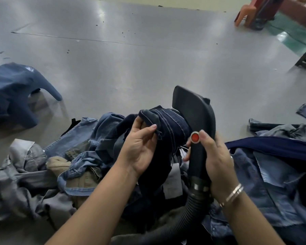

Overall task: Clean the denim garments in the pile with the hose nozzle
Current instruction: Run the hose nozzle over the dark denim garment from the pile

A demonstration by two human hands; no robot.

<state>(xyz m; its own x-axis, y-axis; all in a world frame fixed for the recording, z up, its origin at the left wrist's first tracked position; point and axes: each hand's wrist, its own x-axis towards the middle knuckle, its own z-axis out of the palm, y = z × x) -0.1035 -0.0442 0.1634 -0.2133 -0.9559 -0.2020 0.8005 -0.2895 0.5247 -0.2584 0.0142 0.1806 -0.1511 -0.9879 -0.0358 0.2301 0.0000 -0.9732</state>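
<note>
Over the heap of denim on the grey table [131,68], the left hand [140,147] pinches a fold of the dark denim garment [170,126], thumb and fingers clamped on the stitched edge, lifting it clear of the pile [74,156]. The right hand [215,156] is wrapped round the handle of the hose nozzle [193,110], thumb right beside the red button [195,137], and the wide mouth is pressed against the cloth. Good position. To do this well, I'd say keep that fabric taut, hold the mouth flat on it, and work along the white-stitched seams where lint would likely collect. The ribbed hose [189,214] trails down across the pile, so watch it doesn't snag the lighter pieces. Another denim piece [12,92] lies well apart on the left.
</note>
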